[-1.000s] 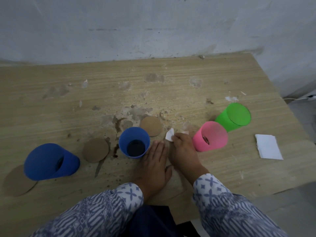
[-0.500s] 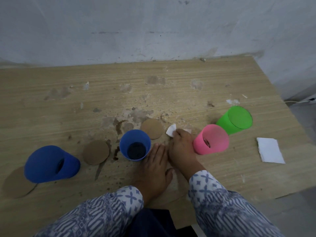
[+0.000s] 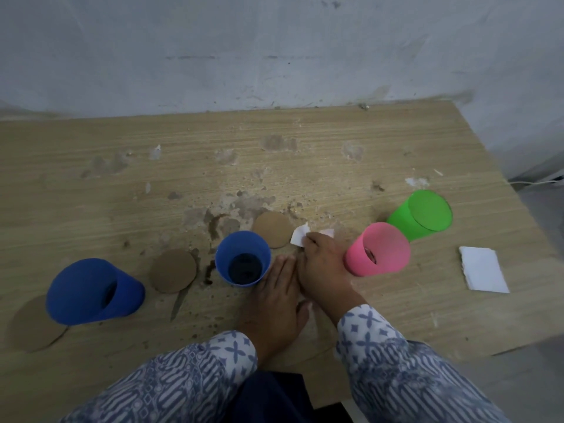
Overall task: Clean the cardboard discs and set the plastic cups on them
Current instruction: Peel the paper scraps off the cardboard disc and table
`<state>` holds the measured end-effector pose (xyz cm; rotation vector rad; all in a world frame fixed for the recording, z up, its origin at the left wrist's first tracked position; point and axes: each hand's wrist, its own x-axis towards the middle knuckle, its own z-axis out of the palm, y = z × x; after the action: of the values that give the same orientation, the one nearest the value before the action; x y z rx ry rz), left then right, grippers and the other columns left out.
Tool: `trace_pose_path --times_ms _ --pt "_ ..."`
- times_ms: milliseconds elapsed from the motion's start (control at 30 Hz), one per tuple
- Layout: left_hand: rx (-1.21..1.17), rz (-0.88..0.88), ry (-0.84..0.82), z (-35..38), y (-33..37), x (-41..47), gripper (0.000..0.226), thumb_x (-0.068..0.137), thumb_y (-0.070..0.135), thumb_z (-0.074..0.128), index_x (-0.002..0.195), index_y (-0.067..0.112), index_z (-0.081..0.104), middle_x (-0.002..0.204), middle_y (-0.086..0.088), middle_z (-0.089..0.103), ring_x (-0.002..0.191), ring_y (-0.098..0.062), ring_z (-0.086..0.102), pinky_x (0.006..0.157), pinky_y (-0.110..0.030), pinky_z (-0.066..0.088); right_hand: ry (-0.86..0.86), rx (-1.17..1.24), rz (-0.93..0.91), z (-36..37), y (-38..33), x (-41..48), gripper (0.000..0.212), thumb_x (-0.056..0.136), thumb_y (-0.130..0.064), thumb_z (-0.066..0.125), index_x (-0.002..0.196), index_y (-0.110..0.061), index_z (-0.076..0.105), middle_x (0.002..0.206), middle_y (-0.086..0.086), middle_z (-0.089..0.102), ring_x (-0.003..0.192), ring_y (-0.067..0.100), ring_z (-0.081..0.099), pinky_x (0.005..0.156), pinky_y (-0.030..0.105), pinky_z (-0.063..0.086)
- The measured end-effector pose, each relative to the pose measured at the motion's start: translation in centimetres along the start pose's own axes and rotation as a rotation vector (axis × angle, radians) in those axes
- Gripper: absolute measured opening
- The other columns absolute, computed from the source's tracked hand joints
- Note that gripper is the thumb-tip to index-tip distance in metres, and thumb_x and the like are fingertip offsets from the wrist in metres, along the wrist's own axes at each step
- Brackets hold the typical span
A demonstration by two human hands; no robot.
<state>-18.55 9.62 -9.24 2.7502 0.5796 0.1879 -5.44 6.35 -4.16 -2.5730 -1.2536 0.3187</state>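
Near the front edge of the table [image 3: 305,166], the right hand [image 3: 323,264] has its fingers curled over a small white tissue [image 3: 299,236] and presses it down. The paper lies at the right rim of one cardboard disc [image 3: 271,228], I think in order to wipe it. The left hand [image 3: 274,300] lies flat beside it, fingers straight, holding nothing. It seems to give support, but I cannot tell what is under the palms.

Its fingertips come just beside a small blue cup [image 3: 242,257], which stands mouth up on the near side of that disc and so crowds the wiping a little. A pink cup [image 3: 378,248] stands close to the right of the working hand, and a green cup [image 3: 421,215] is farther and more to the right.

To the left lies a second disc [image 3: 173,271], bare, with dark stains on the wood around it. Further left, a big blue cup [image 3: 91,291] seems to sit partly on a third disc [image 3: 30,326]. A folded white napkin [image 3: 482,268] lies well apart on the right.
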Motion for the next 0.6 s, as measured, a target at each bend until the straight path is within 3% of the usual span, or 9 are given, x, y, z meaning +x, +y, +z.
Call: trace_pose_path --times_ms 100,167,233,300,400,500,600 --pt "-0.008 0.008 -0.013 0.2 0.0 0.0 0.064 0.088 0.042 0.04 0.142 0.01 0.031 0.146 -0.009 0.043 0.138 -0.026 0.034 0.115 -0.042 0.027 -0.015 0.038 -0.077 0.3 0.3 -2.0 0.033 0.08 -0.012 0.046 0.091 0.009 0.068 0.093 0.02 0.069 0.088 0.032 0.066 0.082 0.034 0.053" --pt "-0.005 0.004 -0.015 0.2 0.0 0.0 0.063 0.089 0.043 0.039 0.142 0.01 0.035 0.146 -0.009 0.043 0.138 -0.027 0.036 0.117 -0.04 0.021 -0.044 0.004 -0.076 0.4 0.9 -2.6 0.037 0.079 -0.015 0.043 0.088 0.01 0.068 0.089 0.022 0.069 0.086 0.034 0.065 0.079 0.04 0.056" --pt "0.032 -0.009 -0.005 0.1 0.0 0.0 0.063 0.089 0.046 0.037 0.14 0.009 0.04 0.145 -0.009 0.044 0.137 -0.026 0.035 0.115 -0.039 0.021 0.005 0.024 0.035 0.4 1.1 -2.0 0.034 0.083 -0.01 0.044 0.101 0.011 0.062 0.103 0.025 0.063 0.099 0.038 0.059 0.089 0.041 0.049" --pt "0.044 -0.015 0.008 0.0 0.0 -0.1 0.063 0.089 0.047 0.036 0.139 0.009 0.04 0.144 -0.008 0.046 0.137 -0.023 0.03 0.113 -0.039 0.024 0.01 0.034 0.119 0.1 0.7 -0.6 0.036 0.089 -0.007 0.043 0.12 0.01 0.051 0.125 0.026 0.05 0.117 0.038 0.045 0.103 0.039 0.033" --pt "0.028 -0.006 0.041 0.1 0.0 -0.1 0.064 0.088 0.047 0.038 0.139 0.009 0.035 0.142 -0.009 0.048 0.134 -0.023 0.03 0.113 -0.038 0.025 0.009 0.04 0.016 0.4 0.2 0.1 0.039 0.093 -0.012 0.04 0.126 0.006 0.048 0.134 0.019 0.047 0.124 0.031 0.04 0.106 0.03 0.024" --pt "0.011 0.016 0.026 0.0 0.0 0.0 0.064 0.086 0.043 0.041 0.139 0.009 0.037 0.141 -0.01 0.048 0.134 -0.027 0.04 0.113 -0.041 0.029 -0.016 0.083 -0.06 0.2 0.0 -2.0 0.036 0.089 -0.015 0.041 0.109 0.008 0.062 0.113 0.02 0.062 0.105 0.03 0.058 0.095 0.026 0.04" --pt "0.046 0.018 -0.02 0.0 0.0 0.1 0.062 0.087 0.043 0.039 0.139 0.009 0.042 0.143 -0.01 0.047 0.134 -0.027 0.041 0.109 -0.049 0.025 0.014 0.096 -0.029 -0.2 0.6 -3.7 0.045 0.085 -0.023 0.038 0.095 0.009 0.066 0.097 0.02 0.067 0.091 0.031 0.064 0.086 0.033 0.05"
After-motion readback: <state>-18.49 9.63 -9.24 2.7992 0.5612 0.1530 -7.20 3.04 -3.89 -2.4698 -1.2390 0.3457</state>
